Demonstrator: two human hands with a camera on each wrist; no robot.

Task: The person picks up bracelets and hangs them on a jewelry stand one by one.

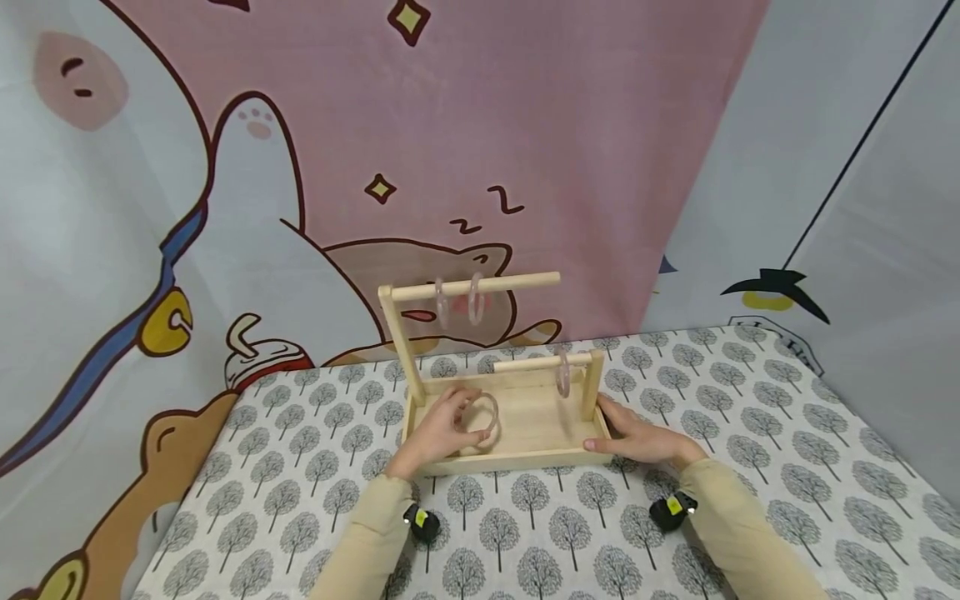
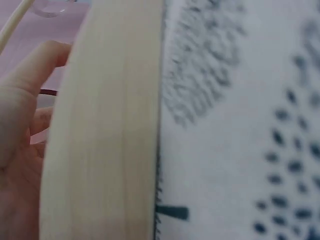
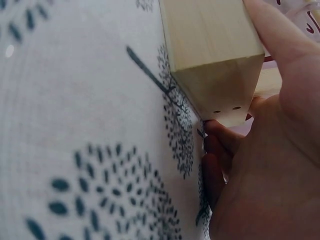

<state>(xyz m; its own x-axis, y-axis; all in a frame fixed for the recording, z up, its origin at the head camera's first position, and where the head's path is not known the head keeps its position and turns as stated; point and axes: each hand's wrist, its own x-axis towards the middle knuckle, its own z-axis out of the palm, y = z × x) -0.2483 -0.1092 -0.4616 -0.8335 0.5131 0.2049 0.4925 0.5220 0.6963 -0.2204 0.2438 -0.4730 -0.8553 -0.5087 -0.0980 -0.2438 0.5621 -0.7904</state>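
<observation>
A light wooden jewelry stand (image 1: 517,460) has a shallow tray base, a tall post with an upper bar at its left and a short post with a lower bar at its right. My left hand (image 1: 441,427) reaches over the tray's left part and holds a pale pinkish bangle (image 1: 496,410) between thumb and fingers. Around the tray's right end, my right hand (image 1: 641,438) grips the wood, thumb at the front corner. Two similar bangles (image 1: 476,302) hang on the upper bar (image 1: 517,282); another bangle (image 1: 563,377) hangs on the lower bar (image 1: 517,364).
The stand rests on a tablecloth (image 1: 540,533) printed with grey trees. Behind it hangs a pink and white cartoon curtain (image 1: 585,150). A dark wrist strap with a yellow-green mark shows on each sleeve.
</observation>
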